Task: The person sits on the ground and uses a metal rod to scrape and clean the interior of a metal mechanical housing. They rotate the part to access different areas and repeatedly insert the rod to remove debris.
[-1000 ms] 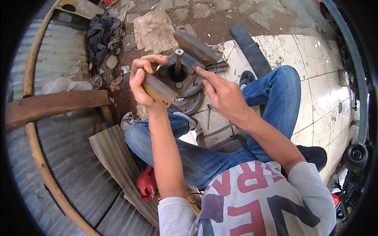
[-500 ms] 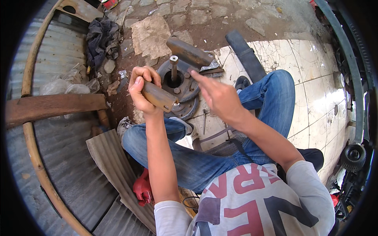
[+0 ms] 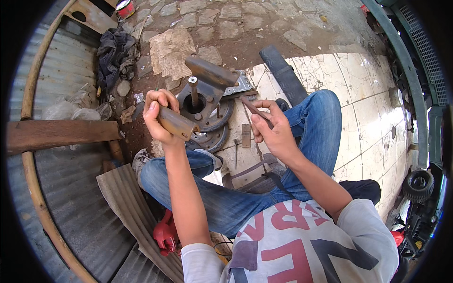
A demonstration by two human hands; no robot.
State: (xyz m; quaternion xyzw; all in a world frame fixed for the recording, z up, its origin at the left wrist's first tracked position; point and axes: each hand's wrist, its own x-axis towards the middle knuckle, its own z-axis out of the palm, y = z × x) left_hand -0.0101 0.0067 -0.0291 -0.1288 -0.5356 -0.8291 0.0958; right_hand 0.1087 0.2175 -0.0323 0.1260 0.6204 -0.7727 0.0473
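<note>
My left hand is closed round a curved, rusty metal piece with a small hole near its end. My right hand pinches a narrow reddish-brown bar, its tip pointing up and away to the left; I cannot make out its exact kind. Beyond my hands sits a dark metal hub-like assembly with bolts, a central hole and an upright shaft. Across its far side lies a larger angled metal piece. A wire brush lies just right of the assembly.
A thin metal rod and a small brown block lie on the cracked tiles. Farther off are a black tubular object, flattened cardboard and dark cloth. A wooden plank and red tool stand to my left.
My right hand has drawn back from beside the assembly, and the reddish-brown bar now shows in its fingers. My left hand still holds the curved metal piece. The whole view has shifted slightly.
</note>
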